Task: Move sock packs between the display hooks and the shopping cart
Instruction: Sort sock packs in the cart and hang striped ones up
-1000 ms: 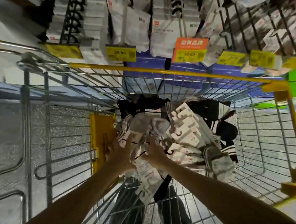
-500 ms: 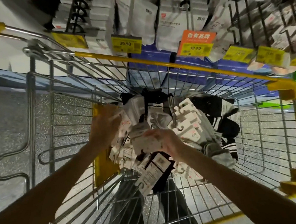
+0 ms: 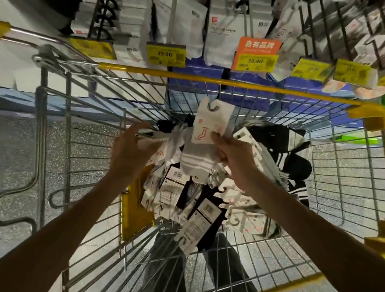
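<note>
My right hand [image 3: 234, 157] pinches a grey sock pack [image 3: 206, 129] with a white hook card, lifted upright above the pile. My left hand [image 3: 129, 151] holds another sock pack [image 3: 160, 147] by its white card, just left of the first one. Both hands are over the wire shopping cart [image 3: 227, 83], which has yellow rim trim. A heap of sock packs [image 3: 194, 202], white-carded and black striped, lies in the cart's basket. Display hooks [image 3: 177, 8] with hanging white sock packs run along the top behind the cart.
Yellow and orange price tags [image 3: 166, 54] hang at the hook ends over the cart's far rim. Blue boxes [image 3: 247, 89] sit on the shelf below. A yellow panel [image 3: 136, 209] stands inside the cart at left. Speckled floor shows on both sides.
Both hands have risen out of the pile toward the far rim. The right hand has lifted a grey pack upright, and the left has come up with a pack beside it.
</note>
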